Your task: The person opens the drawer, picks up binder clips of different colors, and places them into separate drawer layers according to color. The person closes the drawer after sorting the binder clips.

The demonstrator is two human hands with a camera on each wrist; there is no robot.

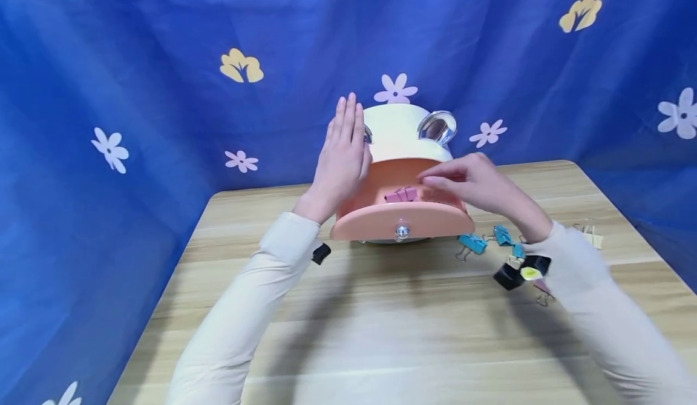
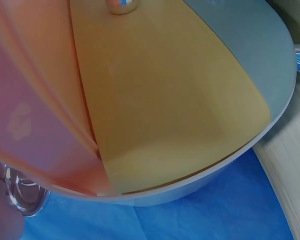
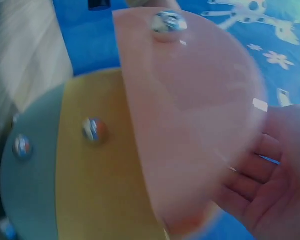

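A white rounded box (image 1: 393, 120) with shiny ring-shaped trims has its pink top drawer (image 1: 365, 222) pulled out. Inside the drawer lies a pink binder clip (image 1: 402, 195). My left hand (image 1: 343, 157) lies flat along the box's left side, fingers straight and together. Over the drawer's right side, my right hand (image 1: 472, 180) reaches in with fingers loosely bent and nothing visible between them. In the right wrist view its fingers (image 3: 252, 167) are behind the drawer front, partly hidden by it. A silver knob (image 1: 402, 231) sits on that front.
Teal binder clips (image 1: 472, 243), a cream clip (image 1: 592, 237) and a pink-purple clip (image 1: 541, 286) lie scattered on the wooden table (image 1: 381, 344), right of the box. Below the pink drawer are a yellow drawer (image 2: 170, 100) and a grey-blue one (image 3: 32, 185). A blue curtain (image 1: 163, 90) hangs behind.
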